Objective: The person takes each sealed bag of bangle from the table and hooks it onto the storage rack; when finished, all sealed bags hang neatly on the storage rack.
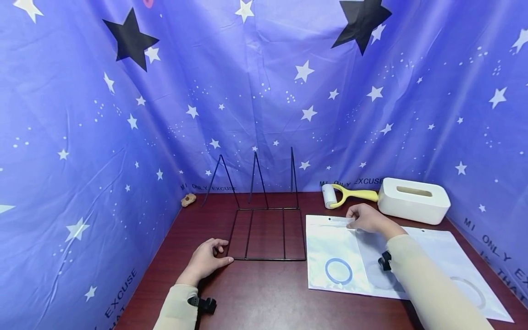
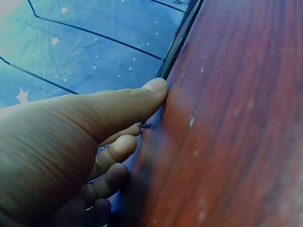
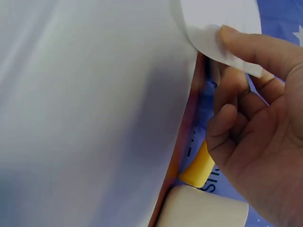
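My left hand (image 1: pixel 206 259) is at the near left corner of a black wire rack (image 1: pixel 270 260). Its thumb and index finger pinch the frame there; the left wrist view has the thumb on the wire (image 2: pixel 177 45). The rack stands on the table with several upright pointed loops at its back. My right hand (image 1: pixel 369 217) pinches the top right corner of a white zip bag (image 1: pixel 330 247) marked with a blue ring. In the right wrist view, that corner (image 3: pixel 222 14) is lifted between thumb and fingers.
More white zip bags (image 1: pixel 437 250) lie overlapping to the right, partly under my forearm. Behind them are a yellow-handled lint roller (image 1: pixel 350 195) and a white tissue box (image 1: pixel 414 204). A small tan object (image 1: pixel 188 200) sits at the back left. Starry blue curtains (image 1: pixel 264 91) surround the table (image 1: pixel 264 298).
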Demonstrator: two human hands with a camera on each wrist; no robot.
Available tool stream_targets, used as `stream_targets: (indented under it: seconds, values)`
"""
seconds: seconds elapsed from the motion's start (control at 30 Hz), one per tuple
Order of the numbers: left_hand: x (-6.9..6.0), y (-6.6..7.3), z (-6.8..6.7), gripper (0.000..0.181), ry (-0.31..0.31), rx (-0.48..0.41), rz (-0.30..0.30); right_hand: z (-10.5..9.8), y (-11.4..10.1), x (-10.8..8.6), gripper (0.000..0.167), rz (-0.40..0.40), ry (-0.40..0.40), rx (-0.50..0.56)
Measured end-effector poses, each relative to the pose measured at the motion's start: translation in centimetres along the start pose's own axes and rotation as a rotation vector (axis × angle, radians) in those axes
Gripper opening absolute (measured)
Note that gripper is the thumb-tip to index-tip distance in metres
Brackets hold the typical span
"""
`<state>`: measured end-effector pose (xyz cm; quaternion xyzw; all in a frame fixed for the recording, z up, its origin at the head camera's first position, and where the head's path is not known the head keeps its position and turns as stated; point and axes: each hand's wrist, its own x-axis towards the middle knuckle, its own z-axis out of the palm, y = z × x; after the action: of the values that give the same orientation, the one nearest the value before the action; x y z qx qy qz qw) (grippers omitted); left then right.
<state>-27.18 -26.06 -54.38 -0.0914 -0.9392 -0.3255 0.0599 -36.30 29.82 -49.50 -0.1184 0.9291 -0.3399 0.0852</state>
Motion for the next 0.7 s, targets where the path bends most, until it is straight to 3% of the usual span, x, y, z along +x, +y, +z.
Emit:
stream_targets:
  seconds: [0.3,0.7]
  values:
    - [0.0,0.2,-0.1,0.048,0.002,-0.001,-0.002,-0.8,-1.1,-1.6,0.01,-0.024,0.021,0.006]
    - [-0.2,0.3,0.0,0.048,0.008,0.006,0.005,-1.6,-3.0,-4.2,0.005,-0.136,0.176,0.044]
